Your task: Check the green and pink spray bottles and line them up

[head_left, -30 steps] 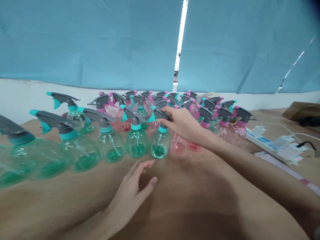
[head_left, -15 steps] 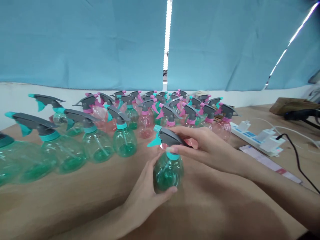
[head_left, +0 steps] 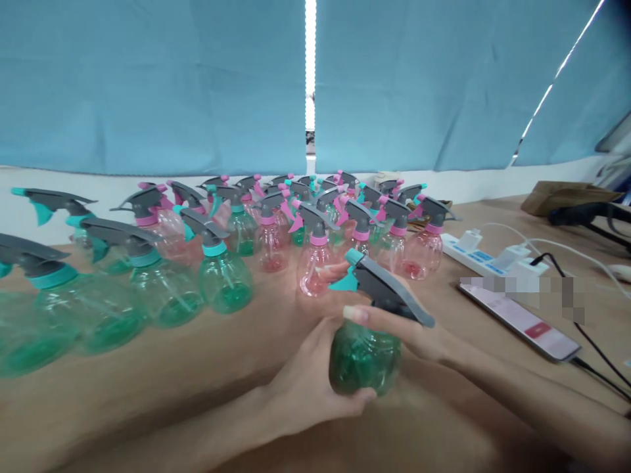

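A green spray bottle (head_left: pixel 365 360) with a grey trigger head and turquoise nozzle is held upright but slightly tilted in front of me. Around its round body wraps my left hand (head_left: pixel 308 381), its thumb low on the near side. At the bottle's neck, my right hand (head_left: pixel 411 332) grips from the right, thumb in front and fingers behind, below the grey lever. The neck collar is mostly hidden by that thumb. Just behind stands a pink spray bottle (head_left: pixel 315 266), partly covered by my right fingertips in the view.
Several green spray bottles (head_left: pixel 225 282) stand to the left, and several pink and green ones fill the back. On the right lie a phone (head_left: pixel 522 322), a white power strip (head_left: pixel 473 256) with chargers and cables, and a brown paper bag (head_left: pixel 566 197). A blue curtain (head_left: pixel 197 85) hangs behind.
The held bottle has come nearer and to the right. My right hand has dropped from around the trigger head to the neck. The view has shifted slightly right.
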A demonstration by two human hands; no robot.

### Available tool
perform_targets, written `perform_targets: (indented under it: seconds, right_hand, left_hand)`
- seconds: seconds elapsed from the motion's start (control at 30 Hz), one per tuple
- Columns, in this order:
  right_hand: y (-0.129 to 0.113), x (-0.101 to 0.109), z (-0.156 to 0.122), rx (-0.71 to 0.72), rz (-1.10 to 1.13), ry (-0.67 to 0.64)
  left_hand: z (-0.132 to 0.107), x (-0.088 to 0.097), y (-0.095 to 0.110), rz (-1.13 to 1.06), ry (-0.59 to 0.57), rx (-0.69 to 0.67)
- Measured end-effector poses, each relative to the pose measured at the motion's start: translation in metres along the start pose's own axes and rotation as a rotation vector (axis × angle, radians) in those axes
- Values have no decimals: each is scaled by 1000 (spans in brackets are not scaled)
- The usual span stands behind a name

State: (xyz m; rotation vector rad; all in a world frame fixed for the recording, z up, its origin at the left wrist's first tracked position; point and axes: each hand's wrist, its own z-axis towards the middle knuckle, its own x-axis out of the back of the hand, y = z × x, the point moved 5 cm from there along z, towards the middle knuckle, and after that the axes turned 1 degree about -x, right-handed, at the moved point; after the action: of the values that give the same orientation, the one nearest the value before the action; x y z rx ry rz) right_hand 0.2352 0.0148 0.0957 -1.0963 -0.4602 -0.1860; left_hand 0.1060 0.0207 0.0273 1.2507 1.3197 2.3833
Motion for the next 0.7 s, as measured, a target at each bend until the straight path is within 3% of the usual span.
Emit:
perform_targets:
  seconds: [0.2,0.43,0.7]
  right_hand:
    - [6,4,13,-79,43,103]
    - [9,1,35,73,96,51]
    - [8,3,46,170,25,56]
  left_hand:
    - [8,7,-11,122,-57,28]
    - [-22,27,-42,538,-148,92]
    - [-32,35,-43,689,-94,17]
